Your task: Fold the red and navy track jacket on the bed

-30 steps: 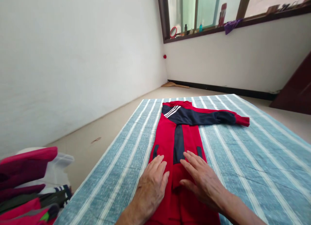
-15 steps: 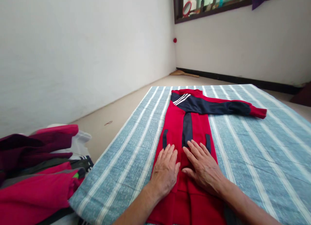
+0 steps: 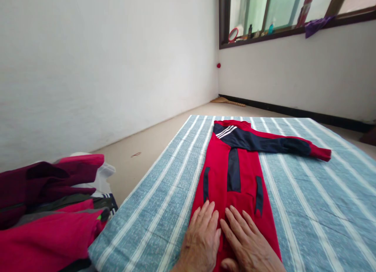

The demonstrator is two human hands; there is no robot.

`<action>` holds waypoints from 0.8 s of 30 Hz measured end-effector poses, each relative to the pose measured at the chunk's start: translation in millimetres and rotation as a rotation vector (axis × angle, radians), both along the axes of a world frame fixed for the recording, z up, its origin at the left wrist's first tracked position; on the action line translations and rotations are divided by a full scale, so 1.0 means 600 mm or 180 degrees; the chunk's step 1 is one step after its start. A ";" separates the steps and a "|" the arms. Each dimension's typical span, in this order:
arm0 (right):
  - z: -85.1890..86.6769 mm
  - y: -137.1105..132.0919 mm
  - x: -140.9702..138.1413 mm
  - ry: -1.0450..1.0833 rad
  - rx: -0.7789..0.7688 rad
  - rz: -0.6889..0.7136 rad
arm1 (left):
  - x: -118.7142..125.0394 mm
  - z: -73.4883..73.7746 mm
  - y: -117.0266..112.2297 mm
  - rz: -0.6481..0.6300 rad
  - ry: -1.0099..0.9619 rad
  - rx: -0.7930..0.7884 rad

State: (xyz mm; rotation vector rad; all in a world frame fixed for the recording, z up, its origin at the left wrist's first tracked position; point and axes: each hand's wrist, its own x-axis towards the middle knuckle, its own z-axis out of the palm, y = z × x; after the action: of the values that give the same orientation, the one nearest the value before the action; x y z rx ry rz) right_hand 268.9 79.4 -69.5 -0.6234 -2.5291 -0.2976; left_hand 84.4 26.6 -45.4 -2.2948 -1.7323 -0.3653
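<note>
A red and navy track jacket lies lengthwise on a blue cloth with white stripes. Three white stripes mark its shoulder, and one sleeve stretches out to the right. My left hand rests flat on the jacket's lower left part, below a dark pocket strip. Beside it, my right hand lies flat on the lower right part, fingers spread. Neither hand grips the fabric. The jacket's bottom hem is out of view or behind my hands.
A heap of clothes, pink, maroon and white, sits at the left, next to the cloth-covered surface. Walls stand to the left and at the back. A broom lies on the floor in the corner. Small items, including a round mirror, line the window sill.
Both hands have slid down the jacket toward me, uncovering the pocket strips and the dark middle panel. The view has tilted up, showing more of the window.
</note>
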 end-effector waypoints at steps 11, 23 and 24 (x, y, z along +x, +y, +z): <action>-0.010 0.022 -0.006 0.0257 0.0737 -0.0030 | -0.006 -0.020 0.010 -0.0111 0.0219 0.0893; 0.037 0.078 -0.041 0.0327 -0.0108 -0.0069 | -0.029 -0.034 0.023 -0.0362 0.0140 0.1154; 0.042 0.085 -0.047 0.0298 -0.0279 -0.0158 | -0.028 -0.034 0.022 -0.0354 0.0119 0.1161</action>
State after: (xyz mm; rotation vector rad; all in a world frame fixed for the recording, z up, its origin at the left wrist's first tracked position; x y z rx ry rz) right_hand 241.0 130.5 -44.5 -0.7181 -2.4503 -0.1717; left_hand 67.6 40.0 -65.7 -2.1193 -1.3883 -0.6009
